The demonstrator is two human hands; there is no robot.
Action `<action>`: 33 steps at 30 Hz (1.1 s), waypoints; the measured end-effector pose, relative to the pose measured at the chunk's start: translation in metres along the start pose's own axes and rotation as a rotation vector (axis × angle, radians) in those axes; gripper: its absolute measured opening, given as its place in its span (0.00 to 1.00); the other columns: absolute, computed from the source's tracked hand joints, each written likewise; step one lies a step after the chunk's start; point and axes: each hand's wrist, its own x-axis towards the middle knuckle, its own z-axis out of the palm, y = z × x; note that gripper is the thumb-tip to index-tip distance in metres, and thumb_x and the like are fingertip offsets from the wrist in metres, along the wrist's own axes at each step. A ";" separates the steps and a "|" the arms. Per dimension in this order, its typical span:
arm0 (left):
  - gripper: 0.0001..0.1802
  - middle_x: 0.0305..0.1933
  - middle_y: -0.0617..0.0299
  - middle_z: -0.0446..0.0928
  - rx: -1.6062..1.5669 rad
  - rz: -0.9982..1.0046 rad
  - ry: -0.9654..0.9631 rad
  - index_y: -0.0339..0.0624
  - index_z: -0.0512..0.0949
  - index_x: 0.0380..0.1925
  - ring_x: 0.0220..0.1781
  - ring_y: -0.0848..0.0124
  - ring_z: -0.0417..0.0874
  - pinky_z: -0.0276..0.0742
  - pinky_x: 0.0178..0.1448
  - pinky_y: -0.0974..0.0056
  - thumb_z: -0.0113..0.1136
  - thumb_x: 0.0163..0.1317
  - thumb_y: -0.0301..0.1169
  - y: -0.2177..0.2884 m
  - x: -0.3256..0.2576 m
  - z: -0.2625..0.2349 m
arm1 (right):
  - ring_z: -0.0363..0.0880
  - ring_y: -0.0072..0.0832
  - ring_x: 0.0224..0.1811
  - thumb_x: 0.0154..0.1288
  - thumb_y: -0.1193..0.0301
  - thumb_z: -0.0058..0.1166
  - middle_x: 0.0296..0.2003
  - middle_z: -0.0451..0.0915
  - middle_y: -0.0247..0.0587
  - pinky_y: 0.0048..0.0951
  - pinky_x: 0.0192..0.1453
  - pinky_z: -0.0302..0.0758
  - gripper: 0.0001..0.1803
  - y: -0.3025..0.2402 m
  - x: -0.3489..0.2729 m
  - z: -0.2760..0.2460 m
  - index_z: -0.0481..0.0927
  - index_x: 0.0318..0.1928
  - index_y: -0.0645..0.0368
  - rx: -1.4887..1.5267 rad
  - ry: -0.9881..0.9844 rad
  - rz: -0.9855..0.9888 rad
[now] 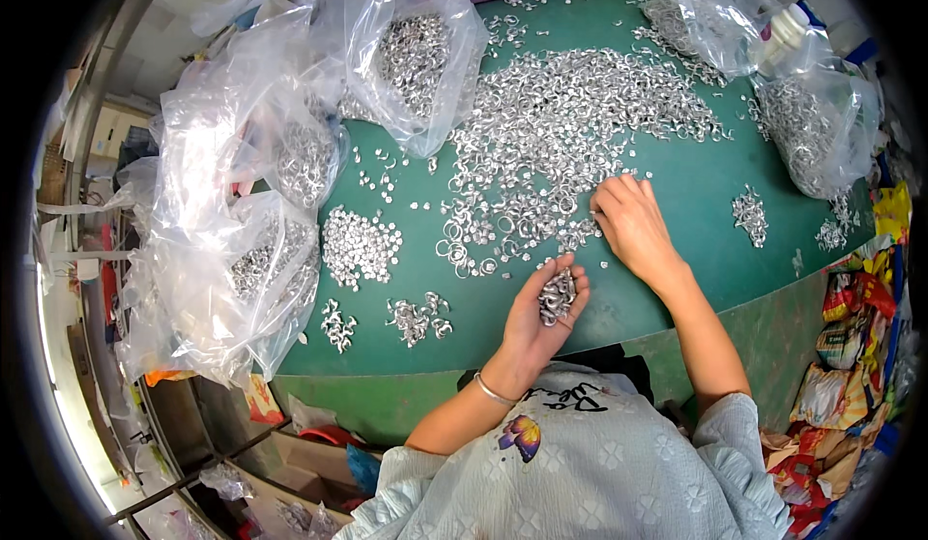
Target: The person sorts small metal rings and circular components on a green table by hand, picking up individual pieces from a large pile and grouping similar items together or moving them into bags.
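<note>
My left hand (537, 320) is cupped near the table's front edge, its fingers curled round a handful of small silvery curved metal pieces (556, 298). Palm down, my right hand (628, 216) rests at the right border of a wide heap of silvery metal parts (561, 119). Its fingertips point into the loose parts, and the fingers are bent; whether they pinch a piece is too small to make out. Open rings and short curved bits are mixed in the heap. Between my hands, a few single pieces lie scattered on the green tabletop (696, 182).
Left of the heap lies a pile of small round pieces (361, 248), with little clusters of curved parts (418, 319) nearer me. Clear plastic bags of metal parts (411, 61) crowd the left and back. Another bag (812, 134) stands at right, beside a small cluster (749, 216).
</note>
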 end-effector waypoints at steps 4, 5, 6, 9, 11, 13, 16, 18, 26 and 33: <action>0.11 0.39 0.53 0.78 -0.017 0.035 0.015 0.36 0.75 0.44 0.43 0.62 0.80 0.82 0.47 0.61 0.53 0.65 0.30 0.000 -0.002 -0.002 | 0.73 0.39 0.37 0.53 0.79 0.55 0.31 0.75 0.42 0.38 0.43 0.68 0.09 0.003 -0.002 0.003 0.76 0.37 0.61 0.151 0.170 0.039; 0.11 0.40 0.53 0.78 -0.026 0.055 0.027 0.36 0.75 0.44 0.43 0.62 0.80 0.82 0.47 0.60 0.53 0.64 0.30 0.000 -0.001 -0.002 | 0.75 0.38 0.36 0.53 0.80 0.56 0.31 0.76 0.42 0.36 0.43 0.70 0.10 -0.004 0.000 0.000 0.77 0.38 0.61 0.230 0.261 0.061; 0.11 0.43 0.52 0.78 -0.077 0.086 0.035 0.37 0.75 0.44 0.47 0.61 0.79 0.80 0.52 0.57 0.52 0.65 0.30 -0.002 0.001 0.000 | 0.75 0.37 0.36 0.54 0.80 0.56 0.31 0.76 0.42 0.35 0.43 0.71 0.11 -0.008 -0.001 -0.002 0.77 0.40 0.61 0.374 0.244 0.129; 0.11 0.45 0.52 0.77 0.017 0.204 0.015 0.38 0.74 0.45 0.51 0.61 0.78 0.75 0.58 0.52 0.51 0.65 0.30 -0.011 0.009 0.020 | 0.76 0.33 0.36 0.55 0.79 0.56 0.31 0.77 0.40 0.32 0.42 0.72 0.12 -0.029 -0.013 -0.010 0.79 0.42 0.60 0.669 0.202 0.184; 0.11 0.45 0.52 0.77 0.023 0.159 -0.011 0.38 0.74 0.44 0.50 0.61 0.78 0.78 0.54 0.54 0.51 0.66 0.31 -0.012 0.017 0.026 | 0.75 0.34 0.42 0.55 0.77 0.57 0.35 0.77 0.40 0.37 0.48 0.70 0.11 -0.044 -0.022 -0.022 0.79 0.41 0.59 0.385 0.089 0.069; 0.10 0.44 0.52 0.77 0.009 0.101 -0.016 0.38 0.74 0.42 0.47 0.62 0.78 0.79 0.49 0.58 0.51 0.66 0.31 -0.013 0.027 0.023 | 0.73 0.37 0.47 0.53 0.76 0.57 0.39 0.77 0.42 0.39 0.53 0.68 0.13 -0.047 -0.031 -0.033 0.79 0.42 0.59 0.357 0.162 0.041; 0.10 0.34 0.55 0.76 0.021 -0.006 0.000 0.38 0.74 0.38 0.32 0.67 0.76 0.77 0.35 0.67 0.52 0.66 0.34 -0.011 0.029 0.025 | 0.73 0.41 0.51 0.53 0.75 0.58 0.43 0.76 0.43 0.40 0.56 0.66 0.13 -0.019 -0.043 -0.061 0.78 0.42 0.60 0.231 0.474 0.152; 0.10 0.33 0.56 0.75 0.171 -0.020 0.002 0.38 0.74 0.38 0.31 0.68 0.75 0.76 0.34 0.67 0.53 0.66 0.34 -0.002 0.023 0.023 | 0.73 0.46 0.53 0.54 0.78 0.56 0.48 0.76 0.48 0.41 0.61 0.66 0.17 0.016 -0.043 -0.105 0.76 0.47 0.62 0.115 0.716 0.269; 0.10 0.34 0.53 0.76 0.598 -0.254 -0.364 0.36 0.73 0.36 0.38 0.63 0.79 0.80 0.42 0.64 0.55 0.64 0.33 -0.094 0.090 0.231 | 0.69 0.42 0.56 0.44 0.57 0.68 0.48 0.75 0.49 0.57 0.66 0.52 0.36 0.127 -0.063 -0.201 0.73 0.55 0.59 -0.742 0.358 0.545; 0.12 0.36 0.50 0.75 0.916 -0.141 -0.502 0.37 0.73 0.38 0.40 0.61 0.79 0.79 0.44 0.57 0.51 0.65 0.36 -0.211 0.224 0.347 | 0.72 0.39 0.48 0.54 0.74 0.51 0.42 0.75 0.45 0.54 0.64 0.56 0.22 0.126 -0.053 -0.196 0.77 0.51 0.44 -0.886 0.118 0.570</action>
